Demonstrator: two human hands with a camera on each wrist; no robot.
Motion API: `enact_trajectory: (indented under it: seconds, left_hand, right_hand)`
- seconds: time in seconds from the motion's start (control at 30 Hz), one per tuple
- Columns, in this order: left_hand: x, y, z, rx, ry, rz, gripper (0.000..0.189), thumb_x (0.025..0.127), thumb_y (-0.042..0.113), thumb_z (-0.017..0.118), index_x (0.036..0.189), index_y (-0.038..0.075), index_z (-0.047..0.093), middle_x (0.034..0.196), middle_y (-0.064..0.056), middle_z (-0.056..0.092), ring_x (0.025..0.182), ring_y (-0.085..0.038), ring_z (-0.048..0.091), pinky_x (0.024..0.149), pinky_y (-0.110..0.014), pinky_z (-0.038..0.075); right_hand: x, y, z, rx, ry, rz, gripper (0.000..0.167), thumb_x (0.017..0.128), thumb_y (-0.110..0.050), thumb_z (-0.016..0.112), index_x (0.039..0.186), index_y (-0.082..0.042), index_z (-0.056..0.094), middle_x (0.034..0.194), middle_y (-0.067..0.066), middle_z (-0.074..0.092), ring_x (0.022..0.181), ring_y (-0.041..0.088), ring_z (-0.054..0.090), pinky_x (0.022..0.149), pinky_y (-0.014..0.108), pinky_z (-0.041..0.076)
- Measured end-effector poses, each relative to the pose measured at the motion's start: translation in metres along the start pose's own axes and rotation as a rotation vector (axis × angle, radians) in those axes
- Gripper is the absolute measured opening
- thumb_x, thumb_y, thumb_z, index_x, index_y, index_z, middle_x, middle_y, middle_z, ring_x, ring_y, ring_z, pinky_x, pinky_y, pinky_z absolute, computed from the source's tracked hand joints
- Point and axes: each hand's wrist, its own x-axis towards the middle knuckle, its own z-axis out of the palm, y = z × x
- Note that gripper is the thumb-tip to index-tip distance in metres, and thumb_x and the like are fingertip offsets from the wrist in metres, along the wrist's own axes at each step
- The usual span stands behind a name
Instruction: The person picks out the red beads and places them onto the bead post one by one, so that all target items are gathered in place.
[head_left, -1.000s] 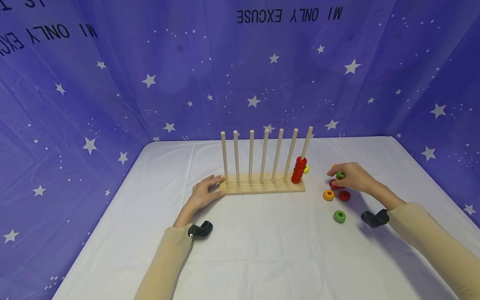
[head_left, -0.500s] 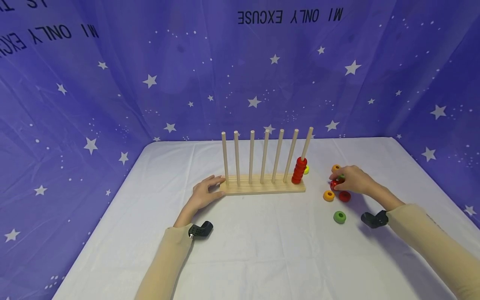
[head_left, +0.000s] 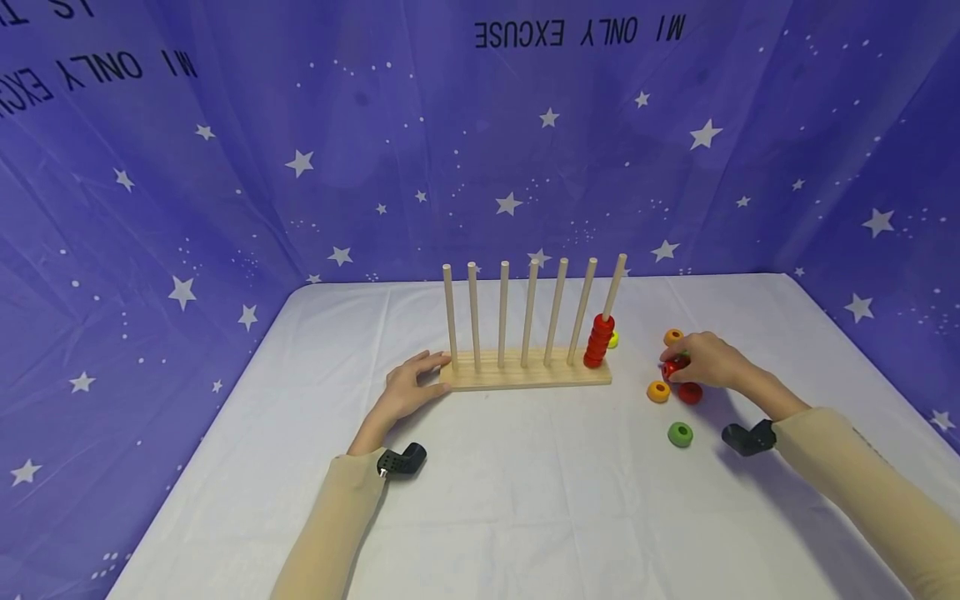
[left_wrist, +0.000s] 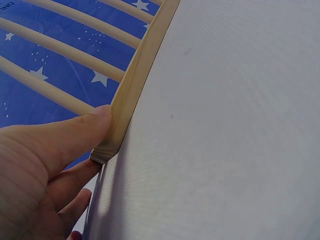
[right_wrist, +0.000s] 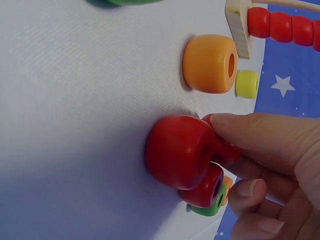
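Observation:
My left hand [head_left: 407, 387] holds the left end of a wooden rack's base [head_left: 525, 381]; in the left wrist view the thumb [left_wrist: 95, 125] presses its long edge, with a finger at the end. Several upright pegs stand on the base, and a stack of red beads [head_left: 598, 342] fills the lower part of the rightmost peg. My right hand [head_left: 708, 360] pinches a red bead [right_wrist: 227, 151] between thumb and forefinger, low over the table. Close by sit another red bead [right_wrist: 177, 152], a darker red bead [right_wrist: 202, 192] and a green bead [right_wrist: 209, 207], partly hidden.
Around the right hand lie an orange bead [head_left: 673, 337], a second orange bead [head_left: 658, 392] and a green bead [head_left: 680, 434]. A yellow bead [head_left: 613, 339] shows behind the red stack. A starry purple curtain [head_left: 420, 167] borders the white-covered table [head_left: 510, 500].
The right hand has shifted slightly down, and its fingers have come together on a red bead. An orange bead behind it is now more visible. The left hand stays on the rack.

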Motion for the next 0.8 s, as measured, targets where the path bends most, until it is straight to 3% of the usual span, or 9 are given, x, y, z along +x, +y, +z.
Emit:
enact_trajectory:
  seconds: [0.8]
  left_hand:
    - [-0.0005, 0.0006, -0.0013, 0.004, 0.006, 0.000, 0.050, 0.081, 0.025, 0.071, 0.128, 0.013, 0.058, 0.142, -0.009, 0.049, 0.141, -0.034, 0.032, 0.110, -0.061, 0.013]
  right_hand:
    - [-0.0001, -0.0018, 0.0002, -0.081, 0.049, -0.035, 0.030, 0.076, -0.018, 0.076, 0.101, -0.003, 0.072, 0.090, 0.012, 0.072, 0.074, 0.017, 0.054, 0.058, 0.025, 0.046]
